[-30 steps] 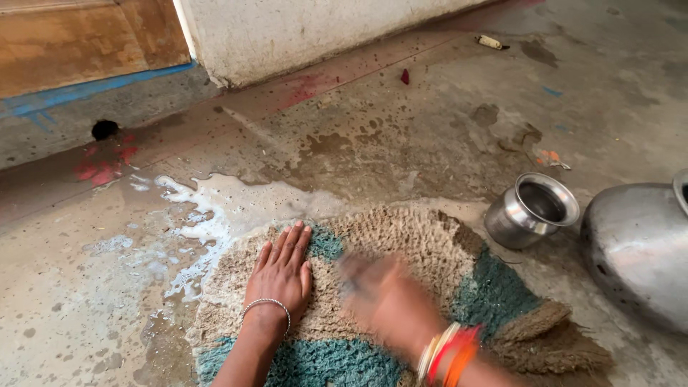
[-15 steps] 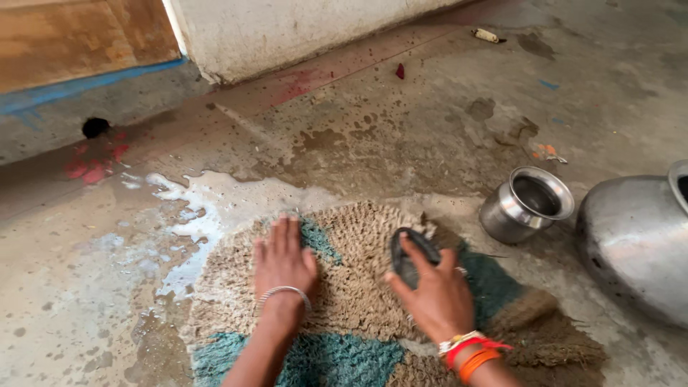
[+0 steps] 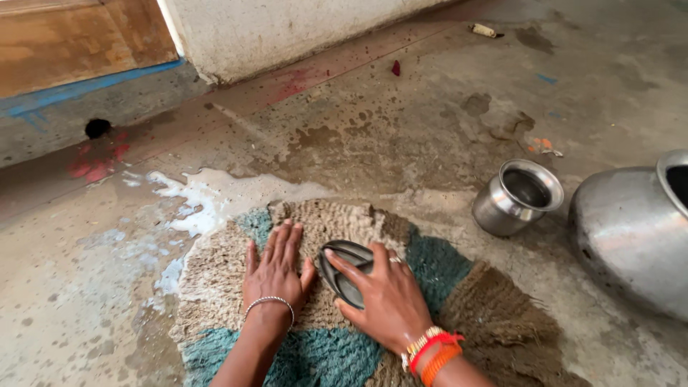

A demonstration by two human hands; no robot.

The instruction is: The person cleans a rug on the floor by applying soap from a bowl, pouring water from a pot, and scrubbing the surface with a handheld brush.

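Nearest the viewer, a round shaggy mat [image 3: 430,272] in beige, teal and brown lies flat on the wet concrete floor [image 3: 401,136]. The left hand [image 3: 276,271], a silver bangle at its wrist, presses flat with fingers spread on the beige pile, apparently pinning the mat so that it does not slide. Just right of it, the right hand [image 3: 380,294] closes over a dark oval scrubbing brush [image 3: 342,269], bristle side down on the mat's centre. White soapy water [image 3: 193,204] pools at the mat's far-left edge. Farther right, a small steel pot [image 3: 517,197] stands upright beside a large steel vessel [image 3: 631,236], both off the mat yet near. A wall [image 3: 287,29] closes the far side.
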